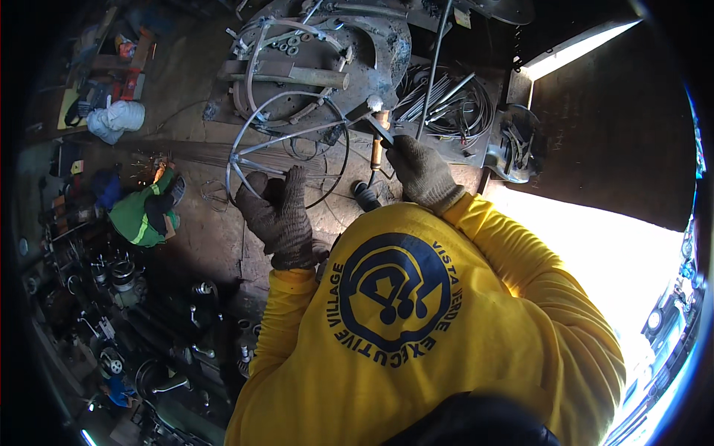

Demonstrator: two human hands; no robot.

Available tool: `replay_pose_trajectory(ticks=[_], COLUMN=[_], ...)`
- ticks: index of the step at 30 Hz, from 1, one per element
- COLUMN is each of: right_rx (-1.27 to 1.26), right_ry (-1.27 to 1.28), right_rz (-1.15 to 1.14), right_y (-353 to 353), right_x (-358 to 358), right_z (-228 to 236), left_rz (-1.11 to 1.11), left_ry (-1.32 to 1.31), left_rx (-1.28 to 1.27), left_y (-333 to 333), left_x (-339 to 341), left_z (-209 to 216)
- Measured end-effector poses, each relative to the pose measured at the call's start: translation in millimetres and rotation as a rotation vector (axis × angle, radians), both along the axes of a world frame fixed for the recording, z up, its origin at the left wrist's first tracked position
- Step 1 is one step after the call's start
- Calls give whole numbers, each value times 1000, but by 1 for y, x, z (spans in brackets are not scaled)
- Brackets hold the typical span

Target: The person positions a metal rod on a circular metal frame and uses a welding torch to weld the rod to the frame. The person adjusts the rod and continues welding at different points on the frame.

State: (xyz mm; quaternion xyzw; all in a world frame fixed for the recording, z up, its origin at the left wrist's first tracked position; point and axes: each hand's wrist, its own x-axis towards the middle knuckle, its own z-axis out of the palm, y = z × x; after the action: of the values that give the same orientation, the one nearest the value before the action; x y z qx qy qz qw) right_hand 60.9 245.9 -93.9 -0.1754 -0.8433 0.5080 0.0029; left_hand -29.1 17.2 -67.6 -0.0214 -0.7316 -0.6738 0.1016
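My left hand point(281, 212), in a knitted grey-brown glove, is closed on the lower part of a round metal frame point(256, 145). This hoop has several spokes meeting at a hub on its left side, and it is tilted against the workbench edge. My right hand point(422, 172), gloved alike, grips a dark flat metal tool point(381, 129) whose end is near the tip of a spoke. Its exact kind cannot be made out. Beside it, a wooden handle point(377, 149) stands roughly upright; whatever it belongs to is unclear.
A metal worktable point(375, 56) ahead carries a thick pipe point(290, 74), curved rods and several washers. Coiled wire and rods point(454, 104) lie right of it, near a metal tray of tools point(513, 149). Leftward, a person in green point(141, 212) crouches by flying sparks; machine parts point(141, 327) crowd the lower left.
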Motion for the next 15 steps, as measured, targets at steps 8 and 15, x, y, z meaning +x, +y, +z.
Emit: replay_pose_trajectory(ticks=[8,15], right_rx=[37,139], right_ry=[27,-12], right_rz=[13,74], right_y=[-4,-7], right_x=[-3,-8], right_z=[-4,-6], left_rz=[3,-56], left_ry=[-214,-249], left_rx=[-60,-13], left_y=[-10,-16], left_x=[-1,-6], left_z=[0,-4])
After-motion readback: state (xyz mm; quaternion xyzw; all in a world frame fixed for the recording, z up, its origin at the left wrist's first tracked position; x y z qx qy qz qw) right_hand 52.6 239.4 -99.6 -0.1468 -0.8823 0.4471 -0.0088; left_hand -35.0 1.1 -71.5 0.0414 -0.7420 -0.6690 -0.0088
